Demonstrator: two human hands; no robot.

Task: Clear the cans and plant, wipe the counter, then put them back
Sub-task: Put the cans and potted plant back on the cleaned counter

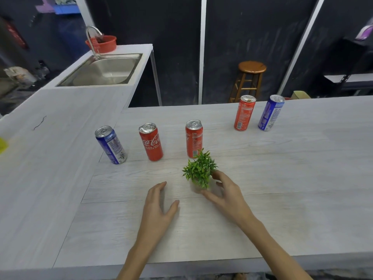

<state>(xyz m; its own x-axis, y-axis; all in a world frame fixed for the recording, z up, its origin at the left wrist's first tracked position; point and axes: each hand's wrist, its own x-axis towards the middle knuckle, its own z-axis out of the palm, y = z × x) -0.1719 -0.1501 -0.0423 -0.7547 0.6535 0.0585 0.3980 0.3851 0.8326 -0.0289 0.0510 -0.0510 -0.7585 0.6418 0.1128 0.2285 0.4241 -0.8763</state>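
1. My right hand [226, 194] cups the small plant [199, 170] near the front of the counter [282, 178] — thumb and fingers spread wide around its base, touching or nearly so; whether they grip it I cannot tell.
2. My left hand [158, 203] lies flat beside it, fingers straight, holding nothing.
3. Five cans stand upright behind: a blue can [111, 145], a red Coca-Cola can [151, 142] and a second red can [194, 138] in a row — further right, a third red can [244, 113] and another blue can [271, 113].
4. The sink [105, 70] basin holds nothing I can see; a red bowl [104, 43] sits behind its tap, contents unclear.
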